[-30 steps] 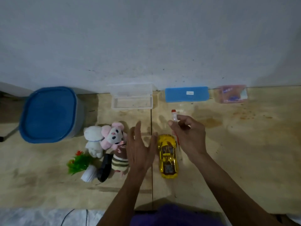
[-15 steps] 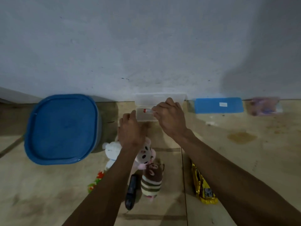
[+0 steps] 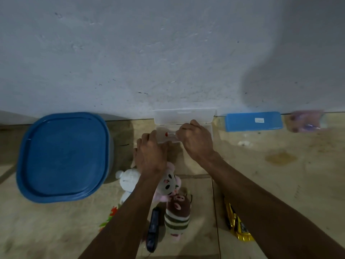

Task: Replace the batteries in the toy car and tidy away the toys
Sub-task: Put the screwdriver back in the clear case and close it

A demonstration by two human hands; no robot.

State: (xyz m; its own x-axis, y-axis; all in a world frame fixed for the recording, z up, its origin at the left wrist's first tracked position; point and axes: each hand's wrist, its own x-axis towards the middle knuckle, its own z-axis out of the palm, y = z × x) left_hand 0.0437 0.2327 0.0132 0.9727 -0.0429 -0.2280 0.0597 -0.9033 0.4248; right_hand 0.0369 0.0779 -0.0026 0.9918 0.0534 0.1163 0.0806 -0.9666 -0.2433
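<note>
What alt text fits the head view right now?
The right hand holds a small red-tipped tool over an open clear box by the wall, while the left hand steadies the box's near edge. Plush toys lie below the hands, a yellow toy car to the right, a blue-lidded bin to the left.

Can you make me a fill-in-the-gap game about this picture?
1. The big tub on the left has a ____ lid.
2. The right hand holds a small red-tipped tool over the ____ plastic box.
3. The toy car is ____ coloured.
4. The striped plush lies between the two ____.

Missing words: blue; clear; gold; arms
</note>
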